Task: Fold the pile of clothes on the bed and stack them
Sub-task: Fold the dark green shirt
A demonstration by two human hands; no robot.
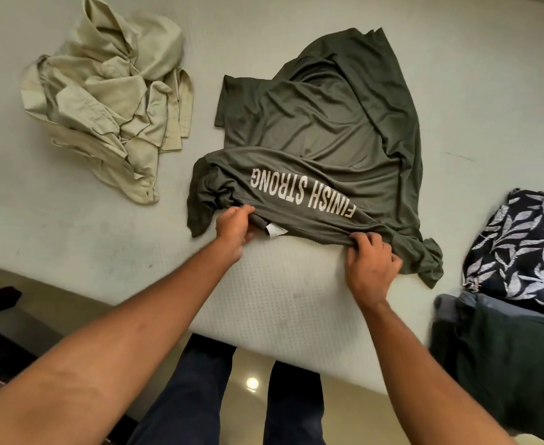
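Your left hand (233,224) and right hand (372,261) each pinch the near edge of the thin olive-green jersey T-shirt (322,123), at twelve o'clock on the white bed (71,236). It looks limp, light and slippery, so grip near the corners.

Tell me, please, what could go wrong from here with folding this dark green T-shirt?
1. The T-shirt is rumpled and its far part is bunched; folding it now may set uneven creases.
2. The left hand and right hand grip its near edge at the edge of the bed, so letting go could let it slide off.
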